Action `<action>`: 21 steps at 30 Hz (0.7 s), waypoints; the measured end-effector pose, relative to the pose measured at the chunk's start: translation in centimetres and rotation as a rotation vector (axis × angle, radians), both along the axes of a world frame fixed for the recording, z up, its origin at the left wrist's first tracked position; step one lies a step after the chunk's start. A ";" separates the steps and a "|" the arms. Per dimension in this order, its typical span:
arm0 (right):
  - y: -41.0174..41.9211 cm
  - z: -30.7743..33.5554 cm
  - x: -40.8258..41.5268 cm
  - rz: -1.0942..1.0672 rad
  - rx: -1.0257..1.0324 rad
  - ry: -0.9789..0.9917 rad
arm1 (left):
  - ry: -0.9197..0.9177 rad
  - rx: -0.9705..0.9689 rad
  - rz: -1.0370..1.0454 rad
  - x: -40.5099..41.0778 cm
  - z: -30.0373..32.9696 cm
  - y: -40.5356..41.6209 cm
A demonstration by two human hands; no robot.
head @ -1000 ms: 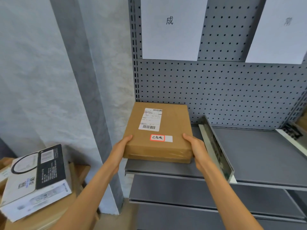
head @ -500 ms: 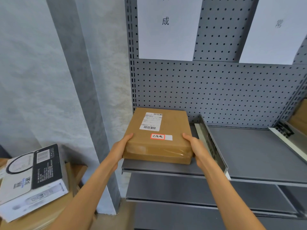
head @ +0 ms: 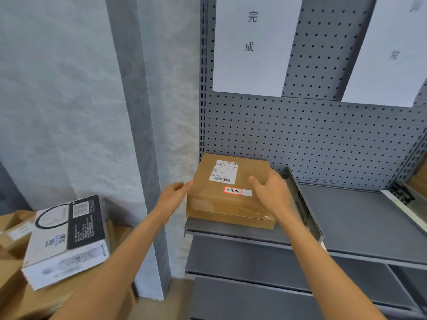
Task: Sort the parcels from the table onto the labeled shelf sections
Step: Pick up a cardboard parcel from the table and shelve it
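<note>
A grey metal shelf unit (head: 346, 218) with a pegboard back fills the right side, its top level split into sections by upright dividers (head: 302, 204). Above the leftmost section hangs a white paper sign (head: 251, 42) printed with two characters; a second sign (head: 390, 49) hangs over the next section to the right. The middle section shows bare grey metal, and lower levels run beneath it.

At lower left, a stack of parcels sits on what I take to be the table, mostly hidden; a black-and-white printed box (head: 67, 239) lies tilted on top of brown cardboard (head: 13, 273).

A flat brown parcel (head: 228, 195) lies on the leftmost section, under the first sign, its back edge near the pegboard. It carries a shipping label and a small red-bordered sticker.

The left hand (head: 173, 195) sits just beside the parcel's left edge with relaxed fingers, gripping nothing; whether a fingertip touches the cardboard is unclear. The right hand (head: 270, 190) hovers over the parcel's right side, fingers loosely spread, likewise released.

This parcel looks placed. At least the printed box and the cardboard beneath it are left to sort.
</note>
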State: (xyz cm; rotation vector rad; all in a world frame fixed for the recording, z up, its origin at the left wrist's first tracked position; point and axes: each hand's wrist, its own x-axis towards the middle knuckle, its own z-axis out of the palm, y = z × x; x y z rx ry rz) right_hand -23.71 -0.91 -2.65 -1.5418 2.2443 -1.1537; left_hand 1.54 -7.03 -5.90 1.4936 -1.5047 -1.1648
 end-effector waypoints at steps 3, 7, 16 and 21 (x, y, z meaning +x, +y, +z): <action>-0.4 1.2 3.1 0.094 -0.050 0.358 | -0.163 -0.129 0.041 3.2 0.9 0.7; -0.6 2.2 9.2 0.280 -0.108 0.637 | -0.458 -0.313 0.115 9.9 1.4 2.8; 1.1 0.4 29.0 0.738 -0.141 0.889 | -1.070 -0.329 0.337 30.1 0.4 14.3; 5.5 -2.2 41.8 1.003 -0.150 0.843 | -1.159 -0.089 0.431 40.3 -2.8 24.4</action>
